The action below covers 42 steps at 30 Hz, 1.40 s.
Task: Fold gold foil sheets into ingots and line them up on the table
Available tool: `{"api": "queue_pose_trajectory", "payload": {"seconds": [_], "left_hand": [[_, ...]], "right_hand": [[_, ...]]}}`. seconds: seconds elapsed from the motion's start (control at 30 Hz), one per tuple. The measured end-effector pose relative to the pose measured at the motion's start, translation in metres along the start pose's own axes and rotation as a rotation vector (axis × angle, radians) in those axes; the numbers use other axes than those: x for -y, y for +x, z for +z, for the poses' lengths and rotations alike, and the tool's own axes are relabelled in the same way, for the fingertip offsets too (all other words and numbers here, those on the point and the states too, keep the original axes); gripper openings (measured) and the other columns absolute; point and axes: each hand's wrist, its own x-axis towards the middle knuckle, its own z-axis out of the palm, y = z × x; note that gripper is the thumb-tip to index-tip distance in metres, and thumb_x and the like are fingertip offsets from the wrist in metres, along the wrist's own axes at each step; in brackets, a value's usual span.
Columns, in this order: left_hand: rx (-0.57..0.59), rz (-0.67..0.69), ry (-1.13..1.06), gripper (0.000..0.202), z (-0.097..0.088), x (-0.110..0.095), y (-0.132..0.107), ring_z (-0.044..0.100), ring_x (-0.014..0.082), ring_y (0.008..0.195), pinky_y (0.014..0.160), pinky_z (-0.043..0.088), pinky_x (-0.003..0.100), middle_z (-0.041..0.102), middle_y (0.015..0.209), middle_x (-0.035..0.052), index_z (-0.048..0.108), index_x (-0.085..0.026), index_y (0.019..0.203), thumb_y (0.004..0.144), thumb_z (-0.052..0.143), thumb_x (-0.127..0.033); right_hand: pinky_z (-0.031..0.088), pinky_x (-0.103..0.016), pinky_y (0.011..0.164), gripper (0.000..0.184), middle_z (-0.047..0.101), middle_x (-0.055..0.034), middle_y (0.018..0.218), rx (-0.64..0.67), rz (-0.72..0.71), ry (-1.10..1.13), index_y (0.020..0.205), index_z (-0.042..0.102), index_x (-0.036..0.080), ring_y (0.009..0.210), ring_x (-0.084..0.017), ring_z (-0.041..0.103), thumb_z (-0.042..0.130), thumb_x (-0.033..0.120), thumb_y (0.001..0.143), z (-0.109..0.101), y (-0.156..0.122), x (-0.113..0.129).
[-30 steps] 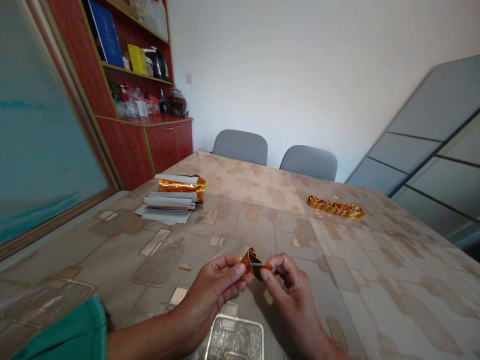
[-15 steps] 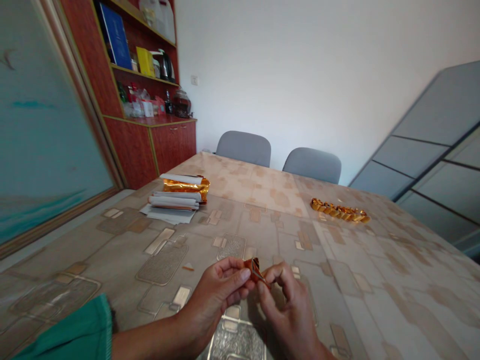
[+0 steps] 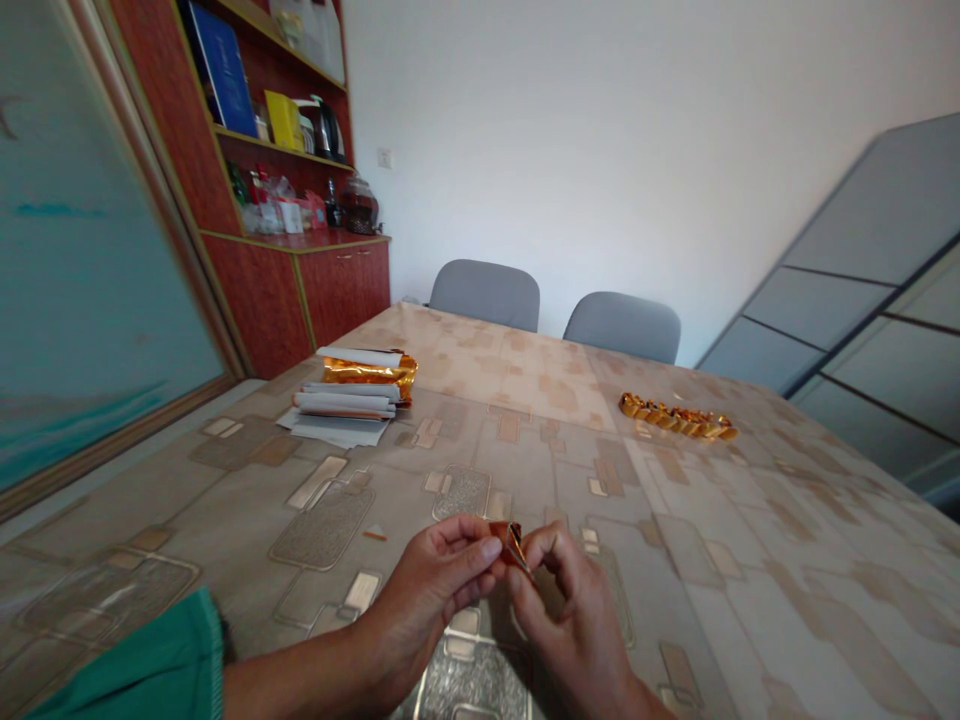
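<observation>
Patterned tablecloth, foil pcs, red wood cabinet, 2 gray chairs

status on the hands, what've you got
Left hand, right hand: both pinching folded foil piece. Foil stack, gold row well ahead, apart from hands.

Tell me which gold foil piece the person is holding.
The small folded gold foil piece pinched between the left hand and right hand. The others lie on the table: a row of folded pieces and a gold foil sheet by white papers.
</observation>
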Motion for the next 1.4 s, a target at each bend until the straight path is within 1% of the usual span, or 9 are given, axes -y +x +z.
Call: {"api": "queue_pose_trajectory", "payload": {"seconds": [0.1, 0.17, 0.23, 0.37, 0.5, 0.7, 0.9, 1.13, 1.4], "left_hand": [[0.087, -0.018, 0.04, 0.041, 0.0, -0.003, 0.0, 0.058, 0.0079, 0.059, 0.055, 0.043, 0.016, 0.067, 0.067, -0.0001, 0.071, -0.015, 0.075, 0.056, 0.097, -0.039], [0.172, -0.03, 0.071, 0.041, -0.001, -0.006, -0.001, 0.053, 0.0069, 0.056, 0.052, 0.036, 0.016, 0.066, 0.067, 0.0001, 0.071, -0.014, 0.076, 0.058, 0.096, -0.041], [0.248, -0.044, 0.106, 0.041, -0.002, -0.01, -0.002, 0.05, 0.0073, 0.056, 0.052, 0.033, 0.017, 0.067, 0.07, 0.0016, 0.071, -0.014, 0.078, 0.06, 0.095, -0.043], [0.316, -0.085, 0.151, 0.038, -0.004, -0.015, -0.004, 0.053, 0.01, 0.063, 0.055, 0.031, 0.019, 0.068, 0.075, 0.0029, 0.071, -0.015, 0.079, 0.062, 0.094, -0.041], [0.367, -0.111, 0.191, 0.035, -0.005, -0.016, -0.004, 0.056, 0.0121, 0.065, 0.055, 0.028, 0.02, 0.068, 0.074, 0.0038, 0.071, -0.016, 0.078, 0.065, 0.092, -0.04], [0.39, -0.197, 0.169, 0.036, -0.005, -0.015, -0.006, 0.048, 0.009, 0.057, 0.053, 0.028, 0.019, 0.064, 0.068, 0.0016, 0.074, -0.016, 0.079, 0.062, 0.094, -0.04], [0.375, -0.236, 0.162, 0.035, -0.001, -0.016, -0.013, 0.046, 0.0087, 0.057, 0.053, 0.028, 0.019, 0.059, 0.067, -0.0012, 0.074, -0.017, 0.078, 0.06, 0.095, -0.038], [0.383, -0.248, 0.147, 0.041, -0.006, -0.017, -0.009, 0.053, 0.0118, 0.063, 0.055, 0.03, 0.021, 0.061, 0.072, -0.0003, 0.071, -0.017, 0.082, 0.059, 0.095, -0.042], [0.522, -0.278, 0.131, 0.04, -0.003, -0.01, -0.007, 0.041, 0.0089, 0.058, 0.053, 0.025, 0.02, 0.054, 0.068, -0.0022, 0.069, -0.015, 0.081, 0.065, 0.091, -0.044]], "right_hand": [[0.045, -0.032, 0.068, 0.028, 0.06, -0.0032, 0.08, 0.122, 0.042, 0.239, 0.085, 0.053, 0.024, 0.075, -0.02, 0.056, 0.059, 0.05, 0.093, -0.004, -0.003, -0.001], [0.045, -0.036, 0.075, 0.04, 0.059, -0.0053, 0.085, 0.169, 0.116, 0.442, 0.089, 0.057, 0.023, 0.082, -0.023, 0.055, 0.048, 0.061, 0.096, -0.007, -0.004, -0.002], [0.043, -0.034, 0.075, 0.044, 0.056, -0.0038, 0.081, 0.17, 0.23, 0.602, 0.085, 0.059, 0.022, 0.078, -0.021, 0.052, 0.043, 0.061, 0.099, -0.009, -0.004, -0.003], [0.04, -0.029, 0.068, 0.034, 0.052, -0.0004, 0.074, 0.209, 0.443, 0.676, 0.08, 0.062, 0.02, 0.07, -0.017, 0.048, 0.068, 0.052, 0.089, -0.012, -0.003, -0.004], [0.041, -0.031, 0.07, 0.038, 0.057, -0.0013, 0.073, 0.264, 0.547, 0.708, 0.079, 0.064, 0.02, 0.069, -0.018, 0.052, 0.078, 0.055, 0.078, -0.015, -0.001, -0.001], [0.037, -0.022, 0.055, 0.036, 0.051, 0.005, 0.056, 0.336, 0.587, 0.814, 0.072, 0.062, 0.019, 0.052, -0.01, 0.042, 0.079, 0.051, 0.079, -0.018, -0.001, -0.003], [0.029, -0.016, 0.035, 0.033, 0.047, 0.0122, 0.04, 0.487, 0.619, 0.963, 0.079, 0.063, 0.018, 0.029, -0.004, 0.024, 0.076, 0.049, 0.084, -0.02, -0.001, -0.003], [0.029, -0.013, 0.03, 0.036, 0.054, 0.0096, 0.043, 0.493, 0.638, 0.995, 0.085, 0.068, 0.013, 0.026, -0.001, 0.024, 0.077, 0.047, 0.084, -0.02, 0.001, -0.005], [0.033, -0.013, 0.028, 0.035, 0.045, 0.0122, 0.035, 0.553, 0.564, 1.115, 0.083, 0.066, 0.012, 0.023, -0.003, 0.027, 0.07, 0.046, 0.091, -0.014, -0.004, -0.02]]}}
